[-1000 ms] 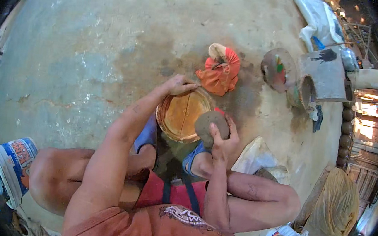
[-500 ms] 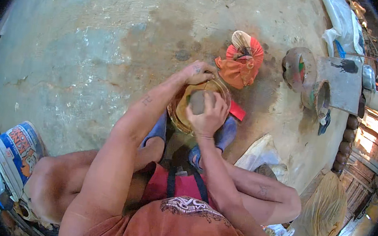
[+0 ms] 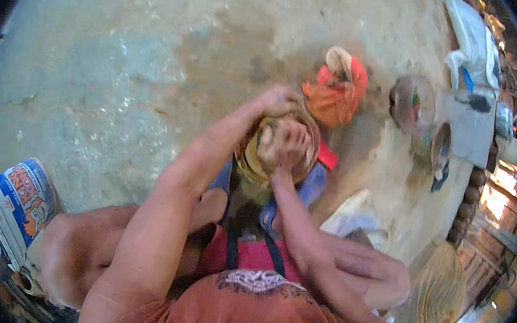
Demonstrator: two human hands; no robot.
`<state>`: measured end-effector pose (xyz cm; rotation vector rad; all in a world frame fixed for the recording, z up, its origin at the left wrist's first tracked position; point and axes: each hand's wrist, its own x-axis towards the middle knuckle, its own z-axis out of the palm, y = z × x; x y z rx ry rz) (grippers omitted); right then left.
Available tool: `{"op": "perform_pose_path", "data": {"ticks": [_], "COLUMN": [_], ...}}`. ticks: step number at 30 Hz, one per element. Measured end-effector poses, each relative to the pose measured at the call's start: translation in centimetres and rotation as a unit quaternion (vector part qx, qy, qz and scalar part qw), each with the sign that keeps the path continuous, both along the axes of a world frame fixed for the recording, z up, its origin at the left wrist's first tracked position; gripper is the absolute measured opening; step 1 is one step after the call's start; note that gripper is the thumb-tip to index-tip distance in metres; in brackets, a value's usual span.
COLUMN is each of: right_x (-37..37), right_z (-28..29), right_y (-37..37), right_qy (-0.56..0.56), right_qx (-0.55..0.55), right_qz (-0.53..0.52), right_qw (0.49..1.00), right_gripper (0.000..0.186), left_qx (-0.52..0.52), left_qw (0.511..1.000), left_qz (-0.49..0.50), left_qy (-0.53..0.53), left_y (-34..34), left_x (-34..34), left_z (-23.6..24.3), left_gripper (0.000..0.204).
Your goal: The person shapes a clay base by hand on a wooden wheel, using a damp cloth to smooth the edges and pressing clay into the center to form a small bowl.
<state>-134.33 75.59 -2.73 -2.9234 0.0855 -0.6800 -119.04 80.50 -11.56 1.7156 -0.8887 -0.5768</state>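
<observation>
A round yellow-brown bowl (image 3: pixel 246 168), possibly clay, stands between my feet. My left hand (image 3: pixel 281 101) is closed around its far rim. My right hand (image 3: pixel 285 145), smeared by motion, is inside the bowl with its fingers curled. A round grey lump showed under that hand a moment ago; now the hand hides it almost wholly. Just beyond the bowl on the right lies a red and orange cloth bundle (image 3: pixel 336 97). A flat red piece (image 3: pixel 327 159) sits against the bowl's right side.
Two round pots, one upper (image 3: pixel 412 105) and one lower (image 3: pixel 439 145), stand at the right beside a grey slab (image 3: pixel 473 132). A white and blue bucket (image 3: pixel 24 198) is at my left knee. A whitish cloth (image 3: pixel 353 214) and a tan sack (image 3: pixel 436 291) lie on the right.
My right hand has rolled over the grey lump, and its knuckles now face up. My left hand remains on the rim. The whole view has shifted slightly.
</observation>
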Motion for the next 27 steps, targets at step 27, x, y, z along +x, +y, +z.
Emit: {"op": "perform_pose_path", "data": {"ticks": [27], "right_x": [6.9], "right_z": [1.6], "right_y": [-1.0], "right_qy": [0.241], "right_qx": [0.290], "right_qz": [-0.178], "right_qw": [0.909], "right_gripper": [0.022], "left_qx": [0.053], "left_qw": [0.989], "left_qz": [0.078], "left_qy": [0.115], "left_y": [2.7], "left_x": [-2.3], "left_z": [-1.0], "left_gripper": [0.057]}}
